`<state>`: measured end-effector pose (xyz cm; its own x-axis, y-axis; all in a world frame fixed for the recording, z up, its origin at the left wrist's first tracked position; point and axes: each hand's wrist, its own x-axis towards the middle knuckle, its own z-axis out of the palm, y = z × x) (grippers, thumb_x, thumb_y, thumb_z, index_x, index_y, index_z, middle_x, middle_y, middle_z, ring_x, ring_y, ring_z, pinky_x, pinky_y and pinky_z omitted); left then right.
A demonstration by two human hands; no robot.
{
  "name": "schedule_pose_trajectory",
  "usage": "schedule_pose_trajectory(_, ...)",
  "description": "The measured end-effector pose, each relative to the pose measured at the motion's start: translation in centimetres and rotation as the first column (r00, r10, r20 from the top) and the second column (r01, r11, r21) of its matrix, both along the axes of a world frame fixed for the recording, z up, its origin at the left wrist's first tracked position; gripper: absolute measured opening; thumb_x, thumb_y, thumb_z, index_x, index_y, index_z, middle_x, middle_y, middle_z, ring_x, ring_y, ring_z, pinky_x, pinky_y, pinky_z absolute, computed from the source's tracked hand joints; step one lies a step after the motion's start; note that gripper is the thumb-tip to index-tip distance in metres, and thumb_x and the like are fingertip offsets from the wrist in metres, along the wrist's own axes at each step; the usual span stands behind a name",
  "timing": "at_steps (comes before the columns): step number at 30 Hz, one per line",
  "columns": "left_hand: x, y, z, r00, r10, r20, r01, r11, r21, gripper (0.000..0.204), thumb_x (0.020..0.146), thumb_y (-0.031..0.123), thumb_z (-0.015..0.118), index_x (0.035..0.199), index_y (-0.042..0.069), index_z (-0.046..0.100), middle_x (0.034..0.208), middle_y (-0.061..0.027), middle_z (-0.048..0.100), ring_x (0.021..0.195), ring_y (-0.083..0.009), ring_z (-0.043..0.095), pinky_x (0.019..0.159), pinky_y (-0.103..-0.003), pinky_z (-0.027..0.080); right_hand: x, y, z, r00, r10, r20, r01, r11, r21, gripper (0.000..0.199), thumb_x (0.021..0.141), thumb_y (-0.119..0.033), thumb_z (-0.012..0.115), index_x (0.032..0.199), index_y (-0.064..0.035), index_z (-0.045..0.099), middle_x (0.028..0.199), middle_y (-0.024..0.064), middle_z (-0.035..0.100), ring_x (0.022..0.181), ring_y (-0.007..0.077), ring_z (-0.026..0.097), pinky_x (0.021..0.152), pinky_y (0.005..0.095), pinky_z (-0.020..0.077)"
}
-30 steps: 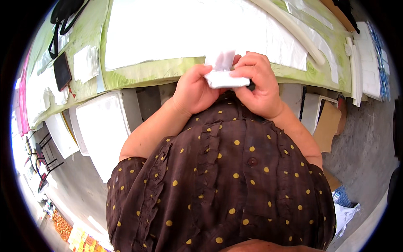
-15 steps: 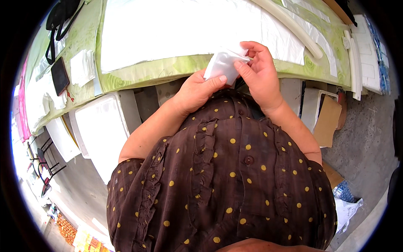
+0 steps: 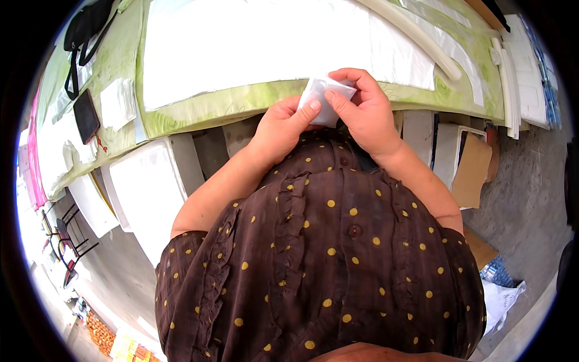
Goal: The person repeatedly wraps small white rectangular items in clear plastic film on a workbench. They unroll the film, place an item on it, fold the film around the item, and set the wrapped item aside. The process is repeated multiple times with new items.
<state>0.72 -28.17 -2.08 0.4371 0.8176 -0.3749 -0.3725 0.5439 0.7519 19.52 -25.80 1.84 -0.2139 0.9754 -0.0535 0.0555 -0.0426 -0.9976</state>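
Observation:
Between both hands, just above the near edge of the table, is a small folded packet of translucent whitish plastic (image 3: 322,110). My left hand (image 3: 280,128) pinches its left side, with the thumb lying on top. My right hand (image 3: 365,114) is closed on its upper right part, the thumb pressing the face and the fingers curled behind the top edge. The fingers under the packet are mostly hidden. Beyond the hands, a large white sheet (image 3: 241,48) lies flat on the green patterned tablecloth (image 3: 199,111).
A long pale tube (image 3: 416,39) lies at the table's far right. To the left are a phone (image 3: 86,114), a stack of small clear sheets (image 3: 118,102) and a black bag (image 3: 84,27). Below the table edge stand a white bin (image 3: 148,175) and a cardboard piece (image 3: 471,172).
My right hand has shifted slightly left and down, and its thumb now presses onto the plastic's face. The raised upper flap of the plastic has been brought down, so the packet looks more compact.

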Motion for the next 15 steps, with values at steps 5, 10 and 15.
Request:
schedule_pose_trajectory(5, 0.3, -0.1, 2.1, 0.997, -0.041, -0.064, 0.044, 0.998, 0.040, 0.047, 0.104, 0.033, 0.062, 0.136, -0.001, 0.054, 0.126, -0.0101, 0.065, 0.116, -0.0200, 0.064, 0.101, -0.038, 0.052, 0.0, -0.2, 0.3, 0.996, 0.033, 0.088, -0.040, 0.997, 0.069, 0.029, 0.093, -0.008, 0.070, 0.121, -0.0044, 0.062, 0.111, 0.0038, 0.066, 0.099, 0.0121, 0.059, 0.086, 0.0286, 0.0509)
schedule_pose_trajectory(10, 0.2, -0.1, 1.1, 0.979, -0.149, -0.138, 0.162, 0.983, 0.087, 0.046, 0.103, 0.031, 0.064, 0.137, 0.001, 0.054, 0.123, -0.0067, 0.065, 0.111, -0.0143, 0.061, 0.097, -0.033, 0.052, -0.4, -0.2, 0.0, 1.000, -0.017, 0.003, 0.017, 0.989, 0.146, 0.028, 0.094, -0.006, 0.066, 0.122, -0.0045, 0.061, 0.112, 0.0044, 0.065, 0.102, 0.0141, 0.059, 0.092, 0.0305, 0.0497)
schedule_pose_trajectory(15, 0.5, -0.6, 1.7, 0.958, -0.172, -0.229, 0.236, 0.927, 0.293, 0.043, 0.105, 0.029, 0.061, 0.137, 0.000, 0.055, 0.121, -0.0044, 0.066, 0.110, -0.0108, 0.059, 0.098, -0.030, 0.049, -0.5, -0.2, 0.5, 0.999, -0.036, -0.001, 0.036, 0.992, 0.123, 0.026, 0.095, -0.005, 0.064, 0.121, -0.0041, 0.061, 0.112, 0.0045, 0.064, 0.103, 0.0142, 0.059, 0.092, 0.0301, 0.0498)
